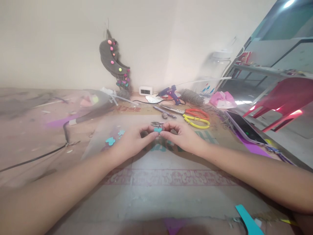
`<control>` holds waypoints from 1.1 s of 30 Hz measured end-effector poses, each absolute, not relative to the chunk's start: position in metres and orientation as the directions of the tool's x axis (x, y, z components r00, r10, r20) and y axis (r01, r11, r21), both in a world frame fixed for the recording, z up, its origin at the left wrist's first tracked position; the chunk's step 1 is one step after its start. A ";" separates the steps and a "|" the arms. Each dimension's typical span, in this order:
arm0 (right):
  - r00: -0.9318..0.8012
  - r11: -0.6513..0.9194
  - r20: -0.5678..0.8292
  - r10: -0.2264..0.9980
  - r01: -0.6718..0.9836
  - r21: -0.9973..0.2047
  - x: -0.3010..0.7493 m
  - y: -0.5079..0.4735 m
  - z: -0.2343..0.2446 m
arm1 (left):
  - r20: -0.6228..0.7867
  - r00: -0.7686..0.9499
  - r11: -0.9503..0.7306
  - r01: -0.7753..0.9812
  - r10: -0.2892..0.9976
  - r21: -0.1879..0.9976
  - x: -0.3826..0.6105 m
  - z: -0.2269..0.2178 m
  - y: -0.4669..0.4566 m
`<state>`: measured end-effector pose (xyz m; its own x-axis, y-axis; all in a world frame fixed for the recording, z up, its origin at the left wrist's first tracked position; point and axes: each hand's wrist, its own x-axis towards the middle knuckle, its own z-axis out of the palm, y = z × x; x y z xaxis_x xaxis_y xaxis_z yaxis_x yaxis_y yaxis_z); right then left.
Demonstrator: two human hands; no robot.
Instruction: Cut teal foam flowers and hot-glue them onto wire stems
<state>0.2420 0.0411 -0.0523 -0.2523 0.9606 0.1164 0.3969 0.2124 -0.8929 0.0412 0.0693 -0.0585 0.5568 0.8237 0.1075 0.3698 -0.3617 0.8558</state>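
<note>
Both my hands meet at the middle of a flattened cardboard sheet (156,182) on the floor. My left hand (133,141) and my right hand (182,135) pinch one small teal heart-shaped piece (157,129) between their fingertips, fingers closed on it from either side. A small pair of snips (156,124) lies just beyond my fingers. Two more teal cut-out shapes (110,141) lie on the cardboard left of my left hand.
Behind my hands lie orange and yellow scissors (197,118), a purple glue gun (171,93), a ball of twine (192,96), a white clock (145,90) and a grey felt ornament (113,60) on the wall. A phone (244,127) lies right, a red chair (283,98) beyond it, a teal strip (248,222) near me.
</note>
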 end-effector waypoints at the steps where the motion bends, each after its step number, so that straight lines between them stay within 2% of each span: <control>1: -0.257 0.210 0.115 0.960 0.379 -0.901 0.243 0.041 -0.053 | 0.099 0.552 -0.350 0.371 0.828 0.860 0.041 -0.058 0.069; 6: -0.259 0.246 0.160 0.952 0.345 -0.906 0.246 0.043 -0.054 | 0.057 0.563 -0.278 0.316 0.825 0.907 0.041 -0.059 0.071; 17: -0.215 0.123 0.048 0.976 0.351 -0.928 0.243 0.043 -0.051 | 0.057 0.564 -0.283 0.322 0.824 0.903 0.042 -0.056 0.071; 24: -0.194 0.192 0.119 0.974 0.422 -0.886 0.243 0.043 -0.052 | 0.054 0.565 -0.298 0.349 0.823 0.889 0.042 -0.057 0.070; 33: -0.225 0.232 0.150 0.963 0.405 -0.884 0.247 0.046 -0.055 | 0.071 0.543 -0.296 0.339 0.837 0.893 0.041 -0.058 0.071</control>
